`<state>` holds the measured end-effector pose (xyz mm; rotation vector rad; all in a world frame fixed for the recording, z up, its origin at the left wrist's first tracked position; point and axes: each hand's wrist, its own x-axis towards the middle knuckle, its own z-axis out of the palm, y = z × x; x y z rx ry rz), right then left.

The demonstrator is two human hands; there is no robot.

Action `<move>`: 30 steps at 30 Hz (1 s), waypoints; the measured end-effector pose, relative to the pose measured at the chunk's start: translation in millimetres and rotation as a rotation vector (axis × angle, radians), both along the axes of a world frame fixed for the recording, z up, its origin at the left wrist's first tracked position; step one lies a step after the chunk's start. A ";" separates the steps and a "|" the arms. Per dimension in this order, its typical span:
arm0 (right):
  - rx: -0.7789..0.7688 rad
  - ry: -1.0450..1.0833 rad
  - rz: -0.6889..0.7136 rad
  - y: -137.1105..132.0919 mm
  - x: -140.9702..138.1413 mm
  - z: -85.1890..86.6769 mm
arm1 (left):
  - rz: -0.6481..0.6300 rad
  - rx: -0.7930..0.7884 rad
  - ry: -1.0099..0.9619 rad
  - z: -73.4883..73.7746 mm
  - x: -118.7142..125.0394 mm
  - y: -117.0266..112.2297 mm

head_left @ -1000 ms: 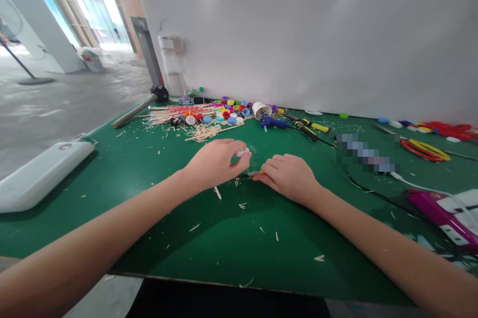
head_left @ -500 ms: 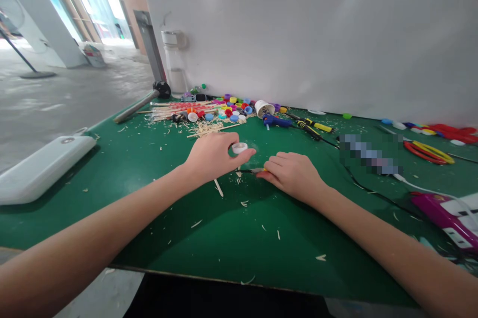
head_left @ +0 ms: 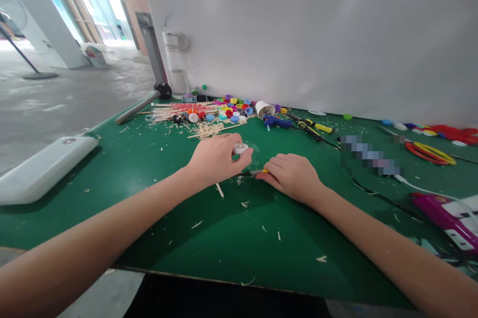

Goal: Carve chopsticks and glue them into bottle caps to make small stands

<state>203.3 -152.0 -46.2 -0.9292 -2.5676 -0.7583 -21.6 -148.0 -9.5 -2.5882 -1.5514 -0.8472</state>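
My left hand pinches a small white bottle cap between thumb and fingers, just above the green table. My right hand lies curled on the table close beside it, closed round a thin tool with a yellow handle and a dark metal tip. The tip points left toward the cap. Wood shavings lie scattered round both hands.
At the back lie coloured bottle caps, wooden sticks, a tipped white cup, a blue glue gun, screwdrivers and a hammer. A white case sits left; a purple tool and cables sit right.
My left hand lifted the white cap slightly off the table and turned it in its fingers. My right hand stayed nearly still with the tool.
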 end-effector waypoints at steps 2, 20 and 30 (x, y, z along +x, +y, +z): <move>0.023 0.042 0.002 -0.6 0.6 0.1 | -0.015 -0.010 -0.018 -0.4 0.0 0.7; 0.002 0.041 -0.031 -5.4 1.0 2.3 | -0.181 -0.236 -0.186 5.0 -6.8 3.3; -0.227 -0.078 -0.053 2.1 -2.8 11.7 | -0.210 -0.226 -0.201 2.9 -2.6 1.0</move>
